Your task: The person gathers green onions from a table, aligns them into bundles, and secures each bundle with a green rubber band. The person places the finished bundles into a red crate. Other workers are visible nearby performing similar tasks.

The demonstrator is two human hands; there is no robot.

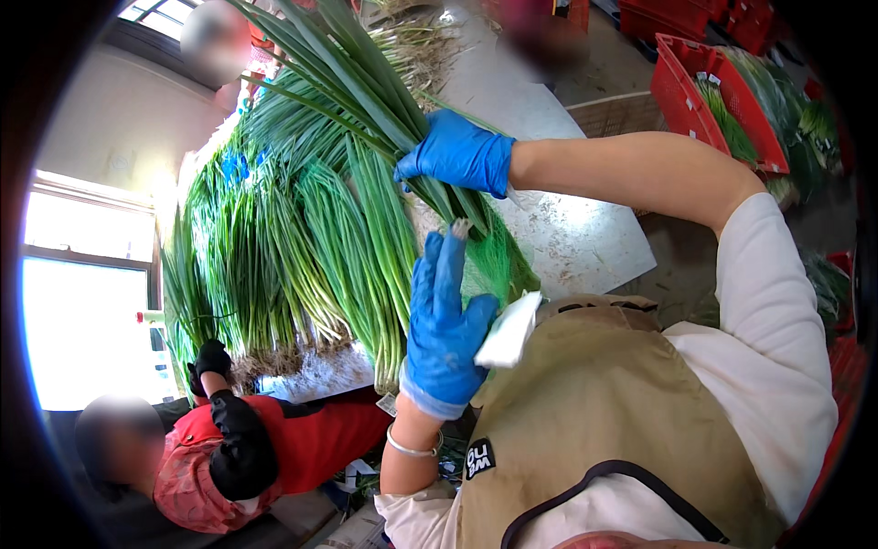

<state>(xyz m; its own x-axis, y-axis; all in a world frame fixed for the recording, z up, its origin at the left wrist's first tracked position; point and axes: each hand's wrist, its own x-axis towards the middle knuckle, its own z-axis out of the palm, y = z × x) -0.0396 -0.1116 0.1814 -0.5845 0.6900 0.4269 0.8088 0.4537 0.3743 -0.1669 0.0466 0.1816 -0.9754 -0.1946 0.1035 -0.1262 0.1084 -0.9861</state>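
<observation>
A bunch of long green onions (370,82) is gripped in my right hand (456,154), which wears a blue glove. The broad leaves fan out towards the top of the view. My left hand (446,322), also in a blue glove, has its fingers stretched towards the bunch's lower end, the thumb spread apart. One fingertip shows through the glove's end. A white piece of paper or label stock (509,331) sits against the thumb side; whether the hand holds it cannot be told. Green mesh netting (504,261) hangs below the bunch.
Many green onions (240,261) lie heaped on the pale table (576,233), roots towards its near-left edge. A co-worker in red (302,439) stands at lower left, a black-gloved hand on the heap. Red crates (720,103) with packed greens stand at upper right.
</observation>
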